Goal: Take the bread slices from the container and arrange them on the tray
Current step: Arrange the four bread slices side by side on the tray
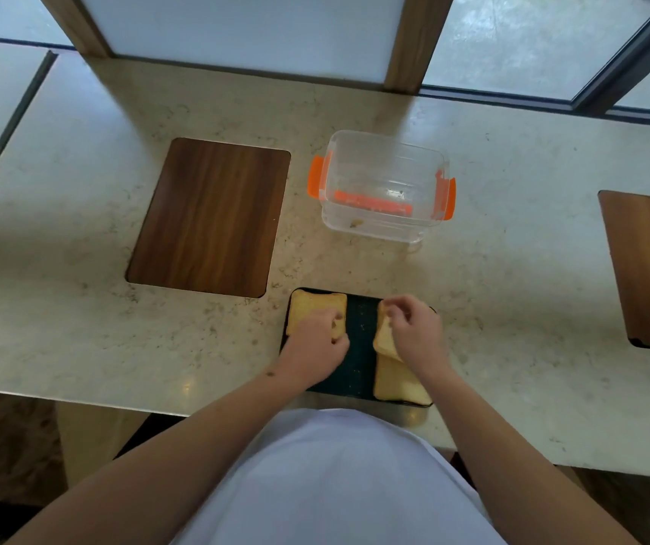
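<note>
The clear container (384,186) with orange clips sits open on the bench (79,328), and it looks empty but for a few crumbs. All the bread is now on the dark tray (360,348) near the bench edge. The left hand (315,344) presses down on the far left slice (317,312), with its fingers bent over the near edge, so it is closed on that slice. The right hand (414,332) pinches a tilted slice (386,340) by its top edge. That slice leans up and partly covers another slice (398,381) lying flat at the near right of the tray. Bread is very light and soft. It bends and tears if you squeeze it hard, and it drops crumbs, and you can see little crumbs on the tray. I think it is best to hold it gently by the crust, where it is a bit firmer, or slide flat fingers under it. The tilted slice seems to need laying flat in the bare spot on the tray. The bench is smooth, pale stone with speckles. A brown wooden board (209,218) lies on it to the left, and another wooden board (649,269) shows at the right edge. Behind the bench are big windows with wooden posts.
</note>
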The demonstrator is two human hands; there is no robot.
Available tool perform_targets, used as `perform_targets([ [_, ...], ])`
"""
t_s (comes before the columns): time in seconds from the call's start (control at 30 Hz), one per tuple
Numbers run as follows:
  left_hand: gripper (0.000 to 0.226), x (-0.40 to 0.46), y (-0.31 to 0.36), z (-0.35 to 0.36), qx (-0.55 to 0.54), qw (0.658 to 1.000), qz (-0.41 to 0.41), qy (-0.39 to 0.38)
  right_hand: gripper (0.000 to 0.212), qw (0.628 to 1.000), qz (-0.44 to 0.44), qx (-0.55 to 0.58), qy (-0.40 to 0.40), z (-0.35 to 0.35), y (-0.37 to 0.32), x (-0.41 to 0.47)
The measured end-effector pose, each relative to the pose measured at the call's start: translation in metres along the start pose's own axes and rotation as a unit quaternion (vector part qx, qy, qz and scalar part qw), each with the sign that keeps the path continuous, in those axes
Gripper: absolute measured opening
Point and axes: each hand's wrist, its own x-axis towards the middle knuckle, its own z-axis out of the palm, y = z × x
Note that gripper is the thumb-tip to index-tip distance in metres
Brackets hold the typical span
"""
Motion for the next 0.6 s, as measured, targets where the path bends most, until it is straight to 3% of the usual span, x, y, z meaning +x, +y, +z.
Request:
perform_targets([
  [0.03,0.037,-0.001,0.009,0.002,-0.079,0.993,-0.074,-0.056,0.031,0.999,-0.009,-0.049,0.005,-0.011,0.006,0.004],
  [0.07,0.039,-0.001,0.017,0.004,-0.179,0.963,-0.162,-0.124,0.038,0.995,-0.014,-0.103,0.004,-0.022,0.013,0.009],
  [0.13,0.049,-0.003,0.033,0.012,-0.362,0.856,-0.295,-0.221,0.042,0.983,-0.009,-0.181,-0.004,-0.042,0.027,0.015],
  [0.17,0.053,-0.003,0.039,0.017,-0.393,0.83,-0.323,-0.228,0.041,0.98,0.001,-0.197,-0.008,-0.048,0.034,0.017],
  [0.2,0.055,-0.003,0.043,0.021,-0.385,0.833,-0.335,-0.214,0.039,0.979,0.016,-0.203,-0.011,-0.053,0.04,0.018],
  [0.33,0.061,0.006,0.047,0.035,-0.255,0.915,-0.283,-0.136,0.037,0.982,0.138,-0.129,-0.019,-0.055,0.061,0.014],
  [0.47,0.062,0.015,0.059,0.039,-0.241,0.929,-0.243,-0.142,0.029,0.968,0.235,0.083,-0.013,-0.044,0.075,-0.004],
  [0.53,0.05,0.017,0.064,0.042,-0.238,0.933,-0.231,-0.138,0.035,0.967,0.23,0.112,-0.003,-0.038,0.08,-0.013],
  [0.6,0.024,0.017,0.064,0.048,-0.221,0.941,-0.227,-0.116,0.04,0.968,0.221,0.12,0.01,-0.034,0.08,-0.019],
])
